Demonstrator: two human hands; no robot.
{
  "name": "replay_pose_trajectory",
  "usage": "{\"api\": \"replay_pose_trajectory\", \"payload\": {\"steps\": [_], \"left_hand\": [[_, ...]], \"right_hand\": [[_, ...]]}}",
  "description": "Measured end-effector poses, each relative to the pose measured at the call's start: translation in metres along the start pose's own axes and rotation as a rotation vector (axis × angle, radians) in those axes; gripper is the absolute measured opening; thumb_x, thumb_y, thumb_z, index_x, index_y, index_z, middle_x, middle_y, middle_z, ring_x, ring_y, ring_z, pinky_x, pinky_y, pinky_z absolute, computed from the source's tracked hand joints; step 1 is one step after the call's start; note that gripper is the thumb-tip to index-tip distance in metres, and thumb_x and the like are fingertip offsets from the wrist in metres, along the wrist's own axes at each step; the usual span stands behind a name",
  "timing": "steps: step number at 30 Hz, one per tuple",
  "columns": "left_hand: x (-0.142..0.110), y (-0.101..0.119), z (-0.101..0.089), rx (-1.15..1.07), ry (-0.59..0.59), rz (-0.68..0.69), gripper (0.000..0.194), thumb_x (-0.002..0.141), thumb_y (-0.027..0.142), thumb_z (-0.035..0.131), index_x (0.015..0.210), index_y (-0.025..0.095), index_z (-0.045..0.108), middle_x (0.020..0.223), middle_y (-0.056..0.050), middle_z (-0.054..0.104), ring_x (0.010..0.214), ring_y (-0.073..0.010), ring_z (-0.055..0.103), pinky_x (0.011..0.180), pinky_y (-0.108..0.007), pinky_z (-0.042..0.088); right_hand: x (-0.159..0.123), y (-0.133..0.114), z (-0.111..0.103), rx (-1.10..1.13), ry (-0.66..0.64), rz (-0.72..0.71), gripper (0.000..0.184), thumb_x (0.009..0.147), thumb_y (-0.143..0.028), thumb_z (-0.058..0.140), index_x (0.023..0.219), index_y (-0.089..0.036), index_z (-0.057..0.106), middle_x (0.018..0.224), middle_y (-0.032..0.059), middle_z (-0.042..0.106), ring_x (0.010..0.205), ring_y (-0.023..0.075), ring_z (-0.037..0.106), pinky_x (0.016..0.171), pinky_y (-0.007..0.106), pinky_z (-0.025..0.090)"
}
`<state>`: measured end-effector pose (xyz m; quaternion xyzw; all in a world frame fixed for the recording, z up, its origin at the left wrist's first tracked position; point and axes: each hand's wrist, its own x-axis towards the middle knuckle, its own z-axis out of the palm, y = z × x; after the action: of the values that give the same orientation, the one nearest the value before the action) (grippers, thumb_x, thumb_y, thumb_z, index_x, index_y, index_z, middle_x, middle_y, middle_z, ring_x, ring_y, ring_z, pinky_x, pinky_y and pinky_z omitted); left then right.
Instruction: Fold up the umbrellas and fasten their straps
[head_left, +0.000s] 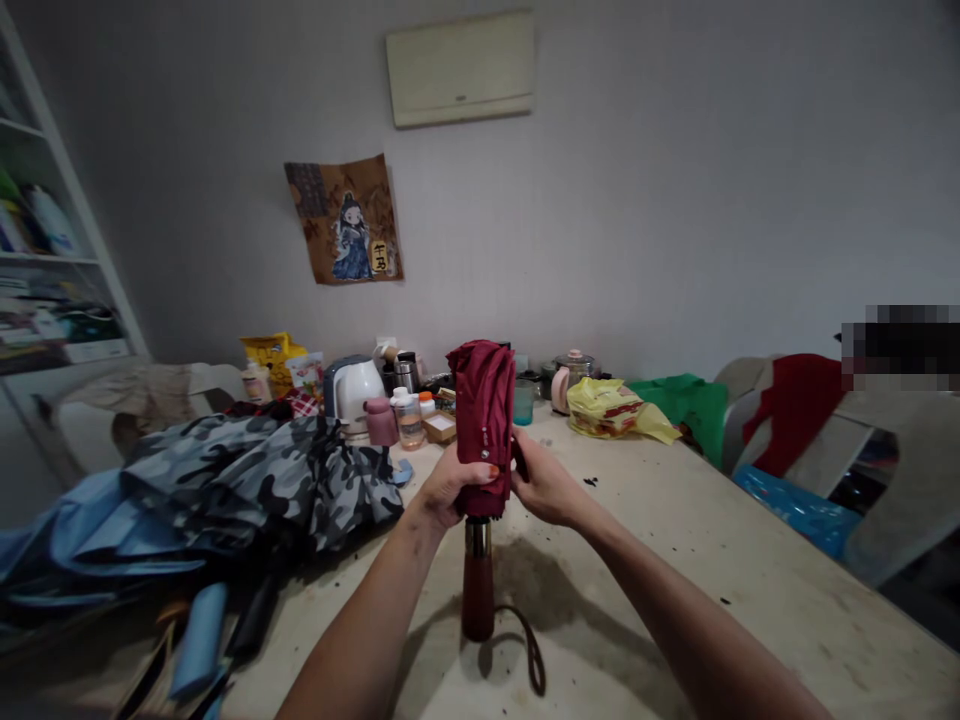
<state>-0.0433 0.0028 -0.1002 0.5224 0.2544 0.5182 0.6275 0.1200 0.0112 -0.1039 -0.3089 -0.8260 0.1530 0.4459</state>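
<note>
A folded dark red umbrella [484, 400] stands upright over the table, its brown handle [478, 595] pointing down and a wrist strap [534, 660] hanging from it. My left hand [456, 485] is wrapped round the lower canopy, thumb across the front. On the canopy's right side, my right hand [541, 478] is closed with its fingertips against the fabric edge; part of those fingers is hidden behind the umbrella. Left of my hands lies a loose grey camouflage umbrella [262, 480] next to a light blue umbrella [82, 530] with a blue handle [199, 640].
Along the back of the table [637, 560] stand a white kettle [356, 395], a pink cup [381, 422], a glass pot [576, 365] and a yellow plastic bag [611, 408]. Chairs flank both sides, one holding a blue package [799, 508]. A person is partly visible at far right.
</note>
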Motion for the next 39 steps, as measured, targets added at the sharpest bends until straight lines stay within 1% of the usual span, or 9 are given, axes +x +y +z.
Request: {"api": "replay_pose_trajectory", "payload": {"steps": [7, 13, 17, 20, 23, 27, 31, 35, 39], "left_hand": [[-0.001, 0.000, -0.001, -0.013, 0.014, -0.045, 0.046, 0.045, 0.021, 0.074, 0.086, 0.012, 0.056, 0.065, -0.001, 0.062, 0.051, -0.0130, 0.056, 0.049, -0.026, 0.047], [-0.001, 0.000, -0.002, 0.001, 0.014, -0.062, 0.047, 0.044, 0.022, 0.073, 0.087, 0.010, 0.057, 0.065, -0.002, 0.062, 0.051, -0.0141, 0.058, 0.050, -0.027, 0.048], [0.000, -0.001, -0.003, 0.004, 0.013, -0.071, 0.046, 0.045, 0.022, 0.073, 0.086, 0.010, 0.057, 0.065, -0.003, 0.063, 0.052, -0.0145, 0.058, 0.050, -0.027, 0.047], [0.001, -0.002, -0.004, -0.010, -0.009, -0.069, 0.045, 0.046, 0.021, 0.074, 0.086, 0.010, 0.057, 0.066, -0.004, 0.063, 0.052, -0.0154, 0.059, 0.050, -0.027, 0.048], [0.001, -0.004, -0.007, -0.086, -0.043, -0.091, 0.046, 0.046, 0.022, 0.074, 0.088, 0.009, 0.058, 0.069, -0.005, 0.064, 0.053, -0.0155, 0.060, 0.052, -0.028, 0.049], [0.001, -0.004, -0.008, -0.150, -0.063, -0.146, 0.043, 0.048, 0.026, 0.073, 0.085, 0.007, 0.060, 0.067, -0.007, 0.064, 0.055, -0.0159, 0.061, 0.050, -0.027, 0.049], [0.000, -0.002, -0.003, -0.044, -0.053, -0.052, 0.039, 0.048, 0.019, 0.073, 0.083, 0.008, 0.060, 0.063, -0.004, 0.063, 0.051, -0.0156, 0.059, 0.049, -0.028, 0.049], [0.000, -0.002, 0.001, -0.037, -0.015, -0.057, 0.037, 0.049, 0.018, 0.074, 0.083, 0.009, 0.060, 0.063, -0.003, 0.063, 0.052, -0.0144, 0.058, 0.051, -0.027, 0.048], [0.001, -0.005, 0.003, 0.008, 0.020, -0.057, 0.036, 0.050, 0.018, 0.074, 0.082, 0.010, 0.060, 0.063, -0.003, 0.063, 0.053, -0.0148, 0.058, 0.053, -0.027, 0.048]], "right_hand": [[0.003, 0.013, -0.035, -0.239, -0.011, -0.032, 0.026, 0.084, -0.010, 0.044, 0.094, -0.015, 0.067, 0.083, 0.0072, 0.064, 0.075, 0.0163, 0.056, 0.072, 0.028, 0.041], [0.004, 0.014, -0.051, -0.280, -0.051, 0.046, 0.017, 0.080, -0.015, 0.046, 0.078, -0.014, 0.063, 0.070, 0.0027, 0.059, 0.064, 0.0130, 0.048, 0.062, 0.025, 0.035], [0.005, 0.010, -0.061, -0.111, -0.040, 0.162, 0.026, 0.083, -0.033, 0.049, 0.063, -0.016, 0.049, 0.053, -0.0041, 0.037, 0.050, 0.0086, 0.032, 0.048, 0.023, 0.023], [0.002, 0.005, -0.066, 0.143, -0.113, 0.202, 0.032, 0.085, -0.043, 0.052, 0.066, -0.016, 0.049, 0.051, -0.0056, 0.036, 0.045, 0.0066, 0.028, 0.044, 0.022, 0.020], [-0.002, 0.000, -0.066, 0.381, -0.217, 0.197, 0.038, 0.084, -0.049, 0.057, 0.069, -0.014, 0.053, 0.050, -0.0053, 0.038, 0.044, 0.0057, 0.028, 0.043, 0.021, 0.019], [-0.003, -0.008, -0.056, 0.562, -0.233, 0.179, 0.041, 0.083, -0.052, 0.061, 0.069, -0.014, 0.053, 0.050, -0.0053, 0.037, 0.045, 0.0053, 0.027, 0.043, 0.021, 0.018], [-0.002, -0.020, -0.046, 0.438, -0.252, 0.149, 0.041, 0.087, -0.051, 0.056, 0.072, -0.013, 0.054, 0.053, -0.0050, 0.038, 0.047, 0.0059, 0.029, 0.044, 0.021, 0.021], [0.000, -0.025, -0.040, 0.243, -0.168, 0.124, 0.036, 0.086, -0.044, 0.055, 0.066, -0.014, 0.055, 0.054, -0.0035, 0.041, 0.050, 0.0069, 0.034, 0.046, 0.021, 0.025], [0.001, -0.022, -0.033, 0.263, -0.148, 0.134, 0.036, 0.084, -0.042, 0.056, 0.061, -0.015, 0.051, 0.052, -0.0039, 0.040, 0.048, 0.0069, 0.033, 0.046, 0.022, 0.025]]}}
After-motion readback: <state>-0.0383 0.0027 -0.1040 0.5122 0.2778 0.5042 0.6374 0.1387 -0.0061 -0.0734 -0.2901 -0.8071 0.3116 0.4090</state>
